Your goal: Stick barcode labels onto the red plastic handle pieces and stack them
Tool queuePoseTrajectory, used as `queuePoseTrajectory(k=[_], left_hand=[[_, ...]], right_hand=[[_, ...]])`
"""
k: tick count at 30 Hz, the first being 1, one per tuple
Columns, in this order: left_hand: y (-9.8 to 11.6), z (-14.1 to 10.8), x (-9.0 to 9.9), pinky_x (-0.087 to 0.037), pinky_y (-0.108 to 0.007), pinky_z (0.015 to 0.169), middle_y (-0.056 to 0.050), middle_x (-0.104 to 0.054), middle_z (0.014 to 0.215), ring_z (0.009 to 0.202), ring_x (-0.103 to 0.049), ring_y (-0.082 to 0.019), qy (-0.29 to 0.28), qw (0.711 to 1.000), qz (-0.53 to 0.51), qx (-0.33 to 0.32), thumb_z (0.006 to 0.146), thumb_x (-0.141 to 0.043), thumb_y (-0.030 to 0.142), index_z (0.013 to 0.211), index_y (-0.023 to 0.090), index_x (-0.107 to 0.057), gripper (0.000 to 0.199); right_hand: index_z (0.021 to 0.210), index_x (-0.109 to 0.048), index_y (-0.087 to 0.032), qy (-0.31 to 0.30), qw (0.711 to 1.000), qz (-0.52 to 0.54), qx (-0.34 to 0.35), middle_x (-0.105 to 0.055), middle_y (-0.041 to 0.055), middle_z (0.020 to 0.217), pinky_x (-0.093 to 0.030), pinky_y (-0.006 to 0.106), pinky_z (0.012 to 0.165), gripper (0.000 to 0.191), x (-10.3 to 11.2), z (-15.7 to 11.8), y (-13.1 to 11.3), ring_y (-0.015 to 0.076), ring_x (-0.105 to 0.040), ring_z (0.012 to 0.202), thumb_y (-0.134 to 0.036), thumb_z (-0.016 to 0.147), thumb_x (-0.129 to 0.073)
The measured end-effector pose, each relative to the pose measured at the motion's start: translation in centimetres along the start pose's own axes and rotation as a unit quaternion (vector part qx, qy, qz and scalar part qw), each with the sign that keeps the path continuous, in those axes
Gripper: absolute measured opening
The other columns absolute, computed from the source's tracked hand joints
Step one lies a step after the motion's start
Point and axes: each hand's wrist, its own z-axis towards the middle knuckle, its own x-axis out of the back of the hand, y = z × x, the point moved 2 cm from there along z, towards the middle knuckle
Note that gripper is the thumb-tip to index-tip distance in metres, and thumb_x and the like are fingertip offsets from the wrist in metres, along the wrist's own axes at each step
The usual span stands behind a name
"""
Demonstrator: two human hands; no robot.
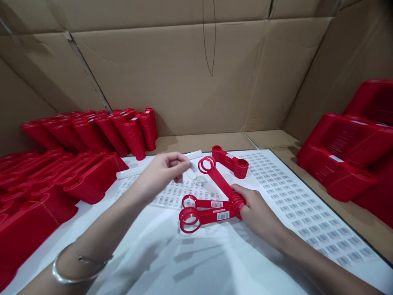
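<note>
My right hand [253, 207] grips several flat red plastic strips [222, 186] with ring-shaped ends, fanned out to the left above the table. White barcode labels [223, 215] show on two of them. My left hand [168, 166] is raised left of the strips, its thumb and forefinger pinched together; what they hold, if anything, is too small to make out. Just below those fingertips shows a thin yellowish loop [192, 176], like a rubber band; I cannot tell whether it touches the hand. Behind the strips, a short stack of the same red pieces [230, 160] rests on the label sheets.
Barcode label sheets [294, 196] cover the table's right side, another sheet [181, 192] its middle. White rolls [130, 173] lie behind my left hand. Bundled red stacks fill the left [89, 180] and right [334, 172]. Cardboard walls [172, 82] enclose the table; a dark string loop [211, 61] hangs behind.
</note>
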Motion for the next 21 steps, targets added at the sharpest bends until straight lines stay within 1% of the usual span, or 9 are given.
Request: queuePoseTrajectory(k=[4,7,9,14,18,21], left_hand=[[-0.2,-1.5,-3.9,-0.035,-0.021,0.047,0.004,-0.05,0.051,0.047,-0.046,-0.009,-0.074,0.994,-0.075,0.031,0.076,-0.059,0.038,0.073,0.018,-0.06,0.021],[-0.9,-2.0,-5.7,-0.036,-0.021,0.048,0.004,-0.051,0.053,0.049,-0.046,-0.009,-0.093,0.99,-0.098,0.048,0.077,-0.058,0.039,0.072,0.017,-0.061,0.022],[-1.3,-1.9,-6.1,-0.037,-0.022,0.05,0.004,-0.052,0.055,0.05,-0.047,-0.009,-0.087,0.989,-0.103,0.055,0.077,-0.059,0.038,0.072,0.017,-0.061,0.021],[-1.6,-1.9,-6.5,-0.04,-0.024,0.052,0.004,-0.053,0.053,0.051,-0.049,-0.01,-0.07,0.991,-0.101,0.055,0.078,-0.057,0.036,0.071,0.018,-0.061,0.02],[-1.4,-2.1,-6.5,-0.045,-0.026,0.06,0.0,-0.061,0.068,0.062,-0.055,-0.012,-0.063,0.993,-0.099,0.033,0.079,-0.056,0.032,0.07,0.019,-0.059,0.017],[-1.2,-2.1,-6.4,-0.044,-0.026,0.061,-0.001,-0.062,0.073,0.065,-0.055,-0.013,-0.073,0.994,-0.081,0.016,0.079,-0.055,0.032,0.071,0.019,-0.058,0.016]], right_hand=[[0.07,-0.05,-0.02,0.002,1.0,0.027,-0.01,-0.061,0.0004,0.064,-0.043,0.025,0.064,0.027,-0.4,-0.1,0.0,0.0186,-0.061,0.074,0.0,0.06,-0.034],[0.075,-0.051,-0.02,0.0,0.999,0.038,-0.014,-0.063,0.0007,0.07,-0.042,0.024,0.06,0.031,-0.6,-0.2,-0.1,0.0173,-0.06,0.07,0.0,0.059,-0.034],[0.075,-0.052,-0.02,0.001,0.999,0.037,-0.013,-0.064,0.0009,0.072,-0.042,0.023,0.059,0.032,-0.7,-0.3,-0.1,0.017,-0.059,0.069,0.0,0.058,-0.034],[0.076,-0.052,-0.02,0.002,0.999,0.04,-0.01,-0.063,0.0006,0.071,-0.04,0.022,0.054,0.033,-0.7,-0.4,0.0,0.0155,-0.057,0.063,0.0,0.059,-0.032],[0.075,-0.051,-0.02,0.013,0.999,0.043,0.001,-0.062,0.0008,0.071,-0.041,0.023,0.058,0.031,-0.6,-0.4,0.0,0.0159,-0.058,0.069,0.0,0.059,-0.033],[0.077,-0.051,-0.02,0.008,0.999,0.047,-0.003,-0.062,0.0006,0.071,-0.04,0.022,0.056,0.032,-0.5,-0.4,0.1,0.0155,-0.057,0.067,0.0,0.06,-0.033]])
